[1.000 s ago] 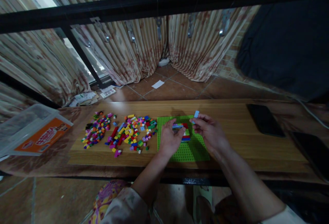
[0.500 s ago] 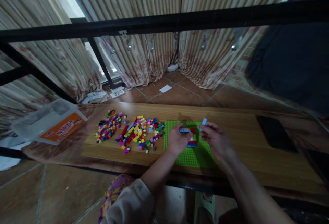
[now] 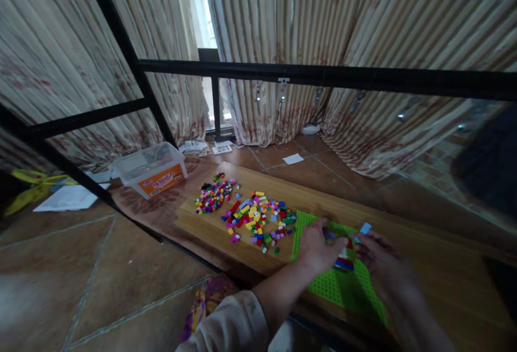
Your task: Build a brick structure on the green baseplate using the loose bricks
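Observation:
My left hand (image 3: pixel 316 248) is curled against the left side of a small multicoloured structure of toy building bricks (image 3: pixel 344 265), thumb across it. Red, white and blue layers show at the near right end; the hand covers much of the rest. Beneath it lies a green studded baseplate (image 3: pixel 332 288). Pinched in the fingertips of my right hand (image 3: pixel 388 266) is a light blue brick (image 3: pixel 365 228), held up just right of the structure and apart from it.
Loose bricks lie left of the baseplate in a larger pile (image 3: pixel 258 217) and a smaller pile (image 3: pixel 214 196) on the wooden board (image 3: pixel 197 226). A clear plastic box (image 3: pixel 149 169) with an orange label stands beyond the board's left end. A dark flat object (image 3: pixel 501 276) sits at far right.
The view has swung left, so the board and hands appear farther right and lower. Both hands keep nearly the same place at the structure, the light blue brick still in the right.

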A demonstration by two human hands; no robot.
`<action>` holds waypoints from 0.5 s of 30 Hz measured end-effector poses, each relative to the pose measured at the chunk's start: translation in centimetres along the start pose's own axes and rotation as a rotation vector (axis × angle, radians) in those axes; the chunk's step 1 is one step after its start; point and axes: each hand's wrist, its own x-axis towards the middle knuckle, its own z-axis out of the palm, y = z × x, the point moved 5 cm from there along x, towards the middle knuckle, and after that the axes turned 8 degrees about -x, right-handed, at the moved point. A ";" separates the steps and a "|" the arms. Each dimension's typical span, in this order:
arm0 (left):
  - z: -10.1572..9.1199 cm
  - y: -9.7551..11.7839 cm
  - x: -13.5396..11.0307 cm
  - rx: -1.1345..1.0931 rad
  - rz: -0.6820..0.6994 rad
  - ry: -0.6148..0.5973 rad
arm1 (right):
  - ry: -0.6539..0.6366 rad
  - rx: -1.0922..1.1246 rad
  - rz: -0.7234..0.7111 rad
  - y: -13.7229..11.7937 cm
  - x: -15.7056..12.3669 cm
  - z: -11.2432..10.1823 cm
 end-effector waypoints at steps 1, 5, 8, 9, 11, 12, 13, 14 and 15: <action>-0.9 0.5 0.0 0.014 0.043 0.038 | 0.010 0.007 -0.002 -0.1 0.1 -0.1; -7.6 2.8 1.7 0.172 0.184 0.243 | 0.043 0.021 0.004 -0.5 0.3 -0.3; -14.3 3.6 4.1 0.465 0.166 0.392 | 0.047 0.008 0.012 -0.5 0.3 -0.3; -16.1 3.5 5.0 0.593 0.145 0.402 | 0.050 0.003 0.013 -0.4 0.3 -0.3; -18.8 2.9 6.5 0.661 0.122 0.393 | 0.047 -0.011 0.014 -0.3 0.2 -0.5; -19.6 2.4 7.1 0.689 0.113 0.374 | 0.046 -0.019 0.014 -0.3 0.1 -0.6; -19.9 1.8 7.6 0.716 0.106 0.350 | 0.044 -0.028 0.014 -0.3 0.1 -0.7; -20.0 1.3 7.9 0.741 0.099 0.323 | 0.041 -0.035 0.013 -0.3 0.1 -0.8; -19.9 0.7 8.2 0.767 0.092 0.295 | 0.037 -0.043 0.012 -0.3 0.0 -0.9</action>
